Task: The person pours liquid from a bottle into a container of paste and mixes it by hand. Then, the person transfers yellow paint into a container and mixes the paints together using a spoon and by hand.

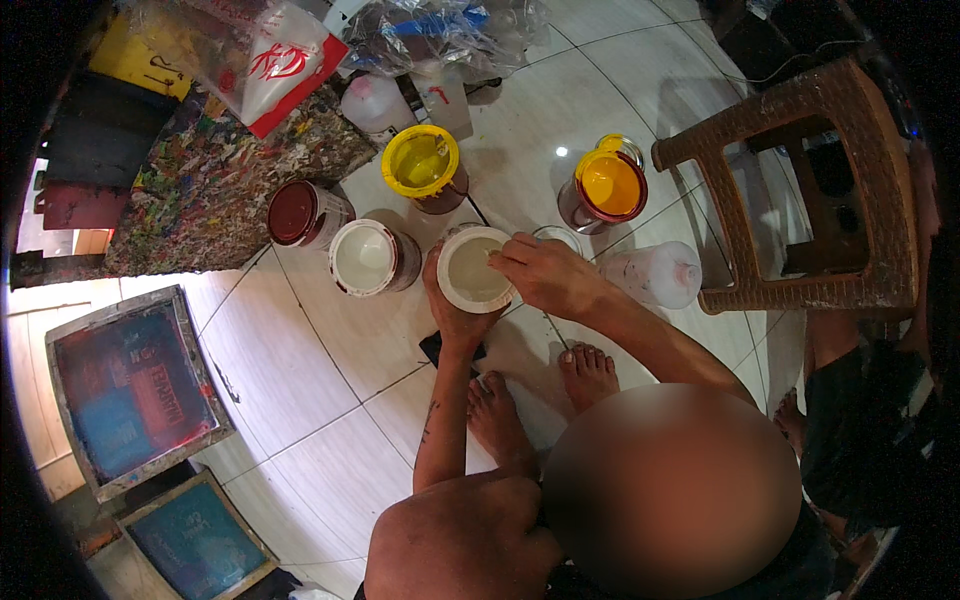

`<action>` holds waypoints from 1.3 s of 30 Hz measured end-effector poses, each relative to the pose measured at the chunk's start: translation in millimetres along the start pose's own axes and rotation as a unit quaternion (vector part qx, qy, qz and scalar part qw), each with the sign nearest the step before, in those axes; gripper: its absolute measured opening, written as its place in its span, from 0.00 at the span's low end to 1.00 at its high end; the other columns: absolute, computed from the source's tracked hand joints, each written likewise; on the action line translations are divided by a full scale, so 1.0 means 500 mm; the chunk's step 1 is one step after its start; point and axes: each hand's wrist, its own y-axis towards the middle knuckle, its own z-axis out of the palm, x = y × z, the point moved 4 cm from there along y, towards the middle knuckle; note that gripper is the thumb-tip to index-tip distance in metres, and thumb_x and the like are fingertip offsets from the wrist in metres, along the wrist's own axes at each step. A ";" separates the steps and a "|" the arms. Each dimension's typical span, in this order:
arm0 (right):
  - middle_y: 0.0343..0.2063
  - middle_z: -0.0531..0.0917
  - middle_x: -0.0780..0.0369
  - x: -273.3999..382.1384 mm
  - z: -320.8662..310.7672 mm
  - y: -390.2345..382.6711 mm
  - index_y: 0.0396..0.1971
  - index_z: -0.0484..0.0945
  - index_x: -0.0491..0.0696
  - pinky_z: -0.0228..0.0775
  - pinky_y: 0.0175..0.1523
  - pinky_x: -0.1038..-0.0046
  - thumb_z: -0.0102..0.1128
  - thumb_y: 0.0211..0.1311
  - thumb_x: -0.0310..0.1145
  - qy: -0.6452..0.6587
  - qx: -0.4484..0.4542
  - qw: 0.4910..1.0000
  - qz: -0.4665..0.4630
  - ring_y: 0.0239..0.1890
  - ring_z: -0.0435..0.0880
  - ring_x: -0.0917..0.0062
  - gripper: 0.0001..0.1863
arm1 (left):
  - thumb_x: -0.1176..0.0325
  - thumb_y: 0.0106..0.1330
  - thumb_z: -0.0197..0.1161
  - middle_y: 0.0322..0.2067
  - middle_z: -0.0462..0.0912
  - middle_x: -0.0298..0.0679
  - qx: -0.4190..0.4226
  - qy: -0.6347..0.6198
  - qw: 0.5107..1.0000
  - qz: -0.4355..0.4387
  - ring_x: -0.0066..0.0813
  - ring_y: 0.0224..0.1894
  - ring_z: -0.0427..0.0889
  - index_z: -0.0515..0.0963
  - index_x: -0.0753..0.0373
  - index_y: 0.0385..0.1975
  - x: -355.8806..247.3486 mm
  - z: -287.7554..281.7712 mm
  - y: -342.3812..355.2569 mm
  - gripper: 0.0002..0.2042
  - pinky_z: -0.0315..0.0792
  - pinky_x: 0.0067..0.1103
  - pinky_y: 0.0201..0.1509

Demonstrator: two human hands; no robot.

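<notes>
My left hand (447,305) is wrapped round the side of a white round tub (446,262), which holds something pale and whitish. At the tub's right rim, my right hand (545,272) has its fingers pinched together; what they grip, if anything, is too small to tell. Just left of the tub stands a can of white paint (364,258), and behind it a tub with a yellow-smeared rim (390,172). Beyond my right hand is a can of orange-yellow paint (612,186). A translucent plastic bottle (655,276) lies by my right wrist.
A dark red can (292,213) stands left of the white paint. At left are two framed printing screens (140,385) and a paint-crusted block (240,180). A brown plastic stool (890,190) is at right. Plastic bags (440,35) and another bottle (377,103) lie at the back.
</notes>
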 end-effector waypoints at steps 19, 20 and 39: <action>0.38 0.81 0.60 -0.003 0.007 -0.015 0.44 0.80 0.42 0.79 0.44 0.68 0.61 0.50 0.23 0.035 0.002 0.999 0.022 0.44 0.82 0.67 0.17 | 0.59 0.39 0.85 0.61 0.66 0.52 0.003 0.000 1.000 0.006 0.52 0.63 0.69 0.57 0.66 0.66 -0.007 0.004 0.002 0.54 0.62 0.41 0.68; 0.38 0.81 0.60 -0.004 0.003 -0.014 0.44 0.80 0.42 0.79 0.44 0.68 0.61 0.50 0.23 0.034 0.003 0.999 0.023 0.44 0.82 0.67 0.17 | 0.59 0.39 0.85 0.61 0.66 0.52 0.004 -0.001 1.000 0.006 0.52 0.63 0.69 0.57 0.66 0.66 -0.009 0.005 0.003 0.54 0.62 0.41 0.68; 0.39 0.82 0.60 0.001 0.003 -0.007 0.43 0.81 0.44 0.78 0.46 0.68 0.60 0.51 0.24 0.060 0.062 0.996 0.017 0.46 0.82 0.67 0.16 | 0.59 0.38 0.85 0.62 0.67 0.51 -0.004 0.015 1.000 0.026 0.51 0.64 0.69 0.55 0.66 0.66 -0.012 0.002 0.002 0.55 0.62 0.40 0.68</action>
